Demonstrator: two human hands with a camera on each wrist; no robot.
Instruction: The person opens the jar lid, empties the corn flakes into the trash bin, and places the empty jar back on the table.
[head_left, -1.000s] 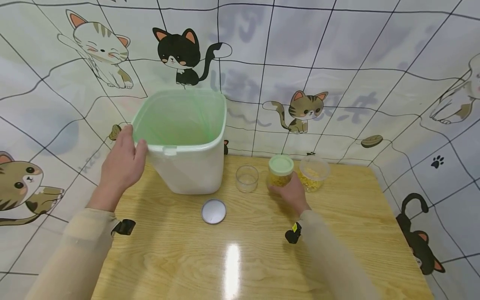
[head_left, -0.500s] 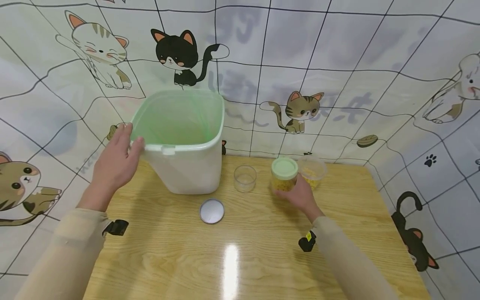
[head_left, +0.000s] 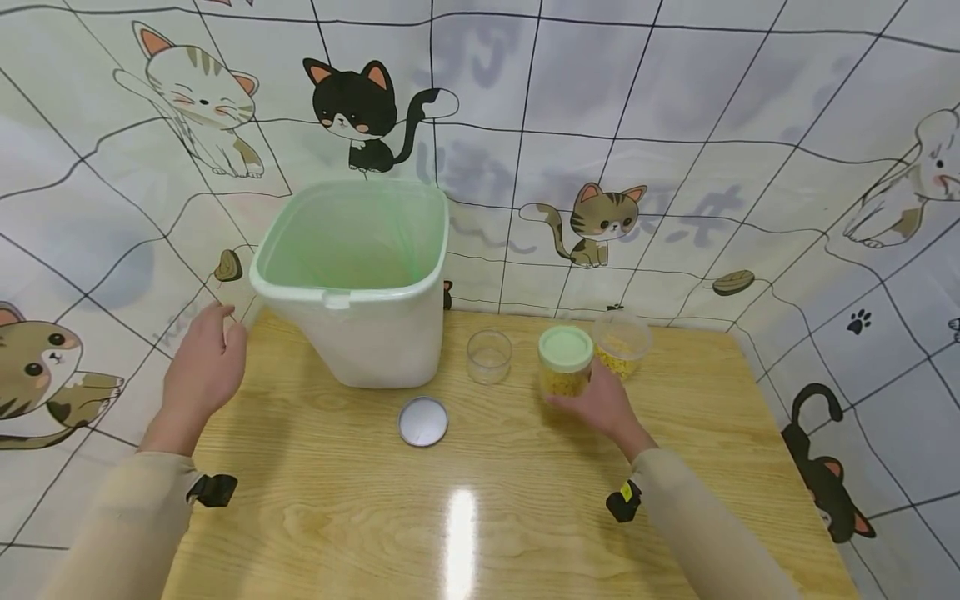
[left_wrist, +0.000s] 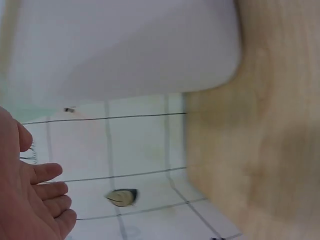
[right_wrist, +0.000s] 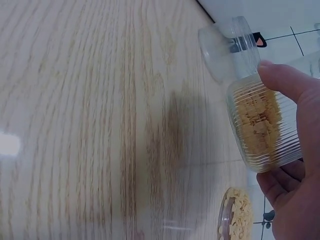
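My right hand (head_left: 606, 402) grips a ribbed clear jar (head_left: 564, 367) with a pale green lid and yellow bits inside. In the right wrist view, thumb and fingers wrap opposite sides of the jar (right_wrist: 260, 127), which is tilted in that picture, and its base shows above the table. Relaxed and holding nothing, my left hand (head_left: 197, 367) hangs left of a tall white bin (head_left: 375, 337) with a pale green rim and inside. The left wrist view shows that hand (left_wrist: 37, 200) apart from the bin's wall (left_wrist: 135, 50), palm and fingers visible.
Between bin and jar stands a small clear round container (head_left: 489, 358). A round whitish lid (head_left: 423, 422) lies flat in front of it. Behind the right hand is a clear tub (head_left: 622, 343) of yellow bits. The wooden table (head_left: 360, 517) backs onto a cat-print wall covering (head_left: 480, 150).
My left hand has left the bin's rim and moved down and left. My right hand keeps its grip on the jar, which has shifted slightly right and toward me.
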